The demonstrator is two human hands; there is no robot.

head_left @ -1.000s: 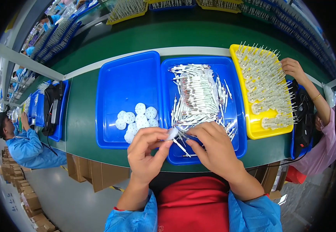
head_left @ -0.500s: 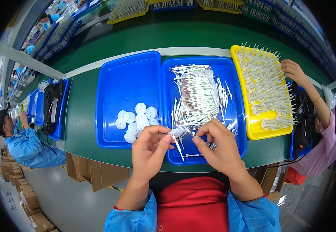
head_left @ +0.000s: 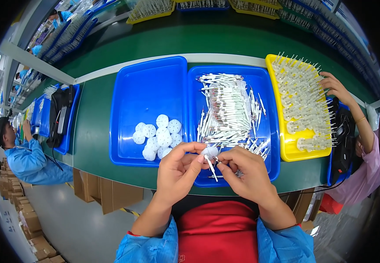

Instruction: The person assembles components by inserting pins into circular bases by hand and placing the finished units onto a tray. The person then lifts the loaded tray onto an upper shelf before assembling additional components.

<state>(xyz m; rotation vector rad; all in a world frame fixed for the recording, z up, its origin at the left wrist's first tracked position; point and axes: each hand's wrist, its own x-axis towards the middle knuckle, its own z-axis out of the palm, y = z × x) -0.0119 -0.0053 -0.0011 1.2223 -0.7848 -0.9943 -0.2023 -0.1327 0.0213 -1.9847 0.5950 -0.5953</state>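
My left hand [head_left: 179, 175] pinches a small white round disc [head_left: 209, 152] near the front edge of the middle blue tray [head_left: 274, 131]. A thin white stick [head_left: 212, 169] hangs from the disc, slanting down. Close on the other side, my right hand [head_left: 244, 171] is closed with its fingertips at the disc's edge, on the end of a thin white stick-like piece mostly hidden by the fingers. Many such white sticks [head_left: 229, 109] lie heaped in the middle tray, some in a clear bag. Loose white discs with small holes [head_left: 163, 136] lie in the left blue tray [head_left: 148, 87].
A yellow tray [head_left: 290, 149] on the right holds discs with upright sticks. Beyond it reaches a co-worker's hand [head_left: 336, 87] beside a black device [head_left: 343, 136]. Another person in blue [head_left: 30, 158] works at the far left. Cardboard boxes [head_left: 117, 193] stand below the green table [head_left: 91, 122].
Both hands have shifted slightly right and drawn closer together around the disc. The right fingertips now meet the disc's edge; the view has also moved a little.
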